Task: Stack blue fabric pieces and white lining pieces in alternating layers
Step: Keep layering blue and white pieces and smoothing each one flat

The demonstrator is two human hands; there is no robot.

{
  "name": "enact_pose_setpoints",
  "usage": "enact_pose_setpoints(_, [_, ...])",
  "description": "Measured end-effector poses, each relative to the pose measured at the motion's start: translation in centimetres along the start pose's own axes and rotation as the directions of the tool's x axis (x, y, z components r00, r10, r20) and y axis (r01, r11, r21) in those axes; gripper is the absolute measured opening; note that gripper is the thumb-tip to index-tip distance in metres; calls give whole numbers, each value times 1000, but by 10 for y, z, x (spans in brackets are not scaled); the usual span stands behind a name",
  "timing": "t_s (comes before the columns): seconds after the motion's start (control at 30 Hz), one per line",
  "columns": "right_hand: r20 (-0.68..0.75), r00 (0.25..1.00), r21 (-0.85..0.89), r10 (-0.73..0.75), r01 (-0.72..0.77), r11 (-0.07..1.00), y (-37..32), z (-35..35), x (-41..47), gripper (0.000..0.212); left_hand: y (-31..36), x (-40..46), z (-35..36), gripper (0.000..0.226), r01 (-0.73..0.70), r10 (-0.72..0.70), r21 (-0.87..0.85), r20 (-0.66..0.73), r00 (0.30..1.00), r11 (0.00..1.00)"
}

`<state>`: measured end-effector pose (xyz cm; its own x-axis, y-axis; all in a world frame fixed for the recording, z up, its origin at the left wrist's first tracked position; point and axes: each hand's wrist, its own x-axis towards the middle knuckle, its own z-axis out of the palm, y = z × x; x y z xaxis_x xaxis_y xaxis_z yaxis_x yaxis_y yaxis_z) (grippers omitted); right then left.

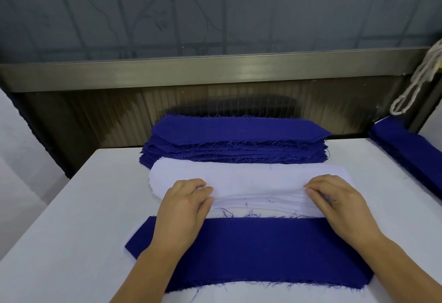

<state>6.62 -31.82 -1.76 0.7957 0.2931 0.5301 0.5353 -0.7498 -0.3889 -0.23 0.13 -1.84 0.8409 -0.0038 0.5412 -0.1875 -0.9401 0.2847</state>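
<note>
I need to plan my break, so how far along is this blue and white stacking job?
Barely begun. Done: one blue piece tops the near stack, white showing beneath. In hand: the left hand and right hand are picking at the white lining pile. Left: that pile and the tall blue stack behind.

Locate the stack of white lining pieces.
The white lining stack lies mid-table, between the far blue fabric stack and the near blue piece.
</note>
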Motion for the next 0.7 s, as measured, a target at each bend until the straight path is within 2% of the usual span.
enact_pose_setpoints(0.27, [-112,991,154,70,-52,987,-2,5,0,15,-1,2,4,17,-54,53,-33,-40,998,998])
enact_pose_setpoints(0.37, [-95,988,211,123,-101,972,-4,6,0,20,0,2,4,22,-9,5,-84,-43,999,996])
enact_pose_setpoints(0.47, [-60,986,236,155,-137,962,-4,5,0,28,1,2,5,34,-5,5,-63,3,1000,998])
enact_pose_setpoints(0.53, [-45,988,259,148,-132,957,-4,3,-1,27,1,3,5,27,-27,28,-36,23,999,999])
enact_pose_setpoints(0.7, [-25,996,255,90,-81,963,-6,0,-4,24,3,4,4,18,-78,78,-5,-26,997,997])
